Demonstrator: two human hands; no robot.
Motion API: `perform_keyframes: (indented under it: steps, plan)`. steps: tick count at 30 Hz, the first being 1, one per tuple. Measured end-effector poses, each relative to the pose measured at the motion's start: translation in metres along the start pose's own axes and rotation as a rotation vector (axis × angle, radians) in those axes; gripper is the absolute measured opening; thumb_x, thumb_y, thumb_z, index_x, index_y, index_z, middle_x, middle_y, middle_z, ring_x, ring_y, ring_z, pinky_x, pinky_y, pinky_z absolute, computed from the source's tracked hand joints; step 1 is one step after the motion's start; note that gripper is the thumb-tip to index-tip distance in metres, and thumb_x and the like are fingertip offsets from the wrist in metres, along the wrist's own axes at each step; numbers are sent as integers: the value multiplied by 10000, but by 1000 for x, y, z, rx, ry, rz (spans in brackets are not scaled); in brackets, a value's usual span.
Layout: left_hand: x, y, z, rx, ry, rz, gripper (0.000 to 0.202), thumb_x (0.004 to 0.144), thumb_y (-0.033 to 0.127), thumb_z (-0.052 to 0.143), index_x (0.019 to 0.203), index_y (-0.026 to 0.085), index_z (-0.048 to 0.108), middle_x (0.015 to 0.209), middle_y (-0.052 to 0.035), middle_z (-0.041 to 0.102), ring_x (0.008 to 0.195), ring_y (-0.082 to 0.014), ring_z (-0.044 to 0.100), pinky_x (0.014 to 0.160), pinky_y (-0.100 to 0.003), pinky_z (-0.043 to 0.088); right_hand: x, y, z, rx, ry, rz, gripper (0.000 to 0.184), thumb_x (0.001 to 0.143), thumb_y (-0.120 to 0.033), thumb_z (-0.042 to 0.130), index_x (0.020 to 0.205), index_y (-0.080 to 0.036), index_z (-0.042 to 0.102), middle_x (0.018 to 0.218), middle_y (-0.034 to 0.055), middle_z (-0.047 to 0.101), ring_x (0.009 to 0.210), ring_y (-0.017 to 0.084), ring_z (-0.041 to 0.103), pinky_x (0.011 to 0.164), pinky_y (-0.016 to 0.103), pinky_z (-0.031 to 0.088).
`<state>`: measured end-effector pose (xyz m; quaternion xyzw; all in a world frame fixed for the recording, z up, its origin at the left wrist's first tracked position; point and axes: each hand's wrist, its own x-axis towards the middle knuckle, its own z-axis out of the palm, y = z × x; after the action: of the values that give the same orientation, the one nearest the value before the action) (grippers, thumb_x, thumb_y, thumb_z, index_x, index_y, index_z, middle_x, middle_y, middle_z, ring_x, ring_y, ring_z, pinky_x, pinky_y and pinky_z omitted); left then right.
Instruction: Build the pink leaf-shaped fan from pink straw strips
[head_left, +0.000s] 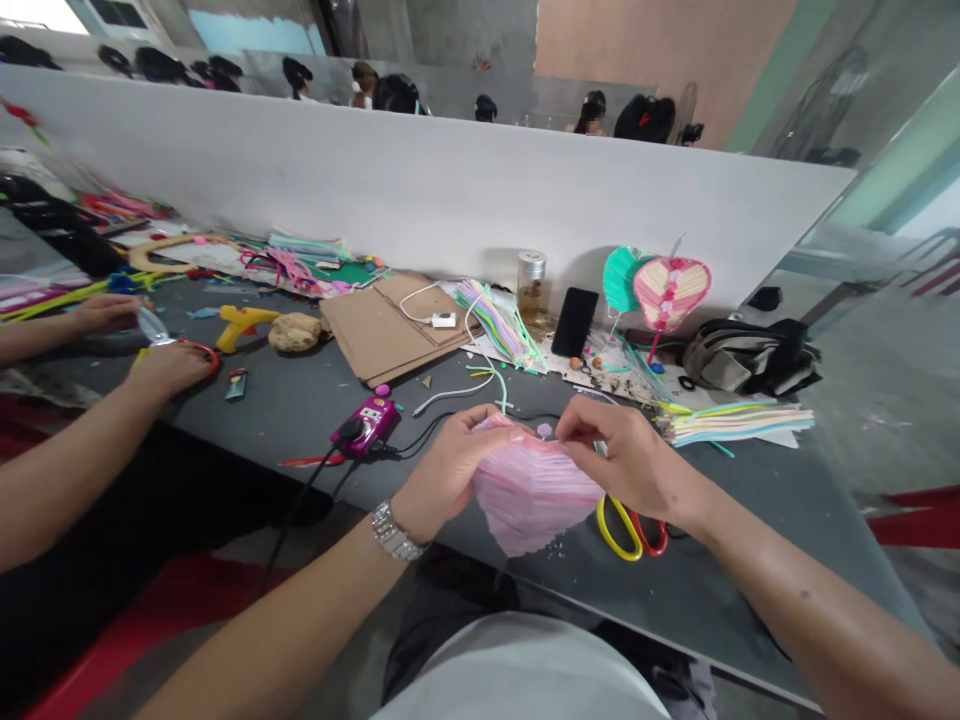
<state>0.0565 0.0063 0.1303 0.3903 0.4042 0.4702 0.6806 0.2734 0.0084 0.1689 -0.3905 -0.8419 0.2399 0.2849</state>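
My left hand grips the upper left edge of a pink heart-shaped piece made of drinking straws, fingers curled over its top. My right hand pinches the top middle of the same piece, by a small pale purple bit. The piece is held just above the near edge of the dark grey table. Scissors with yellow and red handles lie on the table under my right hand.
A finished pink and green straw fan stands at the back by a phone and a jar. Straw bundles, cardboard, a magenta power strip and a yellow glue gun lie around. Another person's hands work at the left.
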Motion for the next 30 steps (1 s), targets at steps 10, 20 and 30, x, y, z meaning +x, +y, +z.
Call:
perform_keyframes:
  steps: [10,20,30]
  plan:
    - [-1,4,2,80,-23,46,255,673,291,892,684,159,674,805,-54,769,662,-145,648,594,-226,460,18,-2,-6,348,-184,417,80,715,-210,632,644,-173,636,569,-40,572,562,93,467,514,217,318]
    - [6,12,-11,291,-3,114,420,805,411,788,1142,192,667,1093,-94,773,1003,-244,717,825,-328,536,18,7,-2,303,-191,503,71,639,-217,598,580,-176,594,531,-55,517,546,87,417,501,227,281]
    - [46,72,25,1250,-580,-10,242,747,331,712,915,189,814,844,-36,784,760,-189,660,651,-284,429,22,-1,-13,217,-308,442,113,660,-221,601,559,-170,594,503,-57,452,534,83,366,517,241,259]
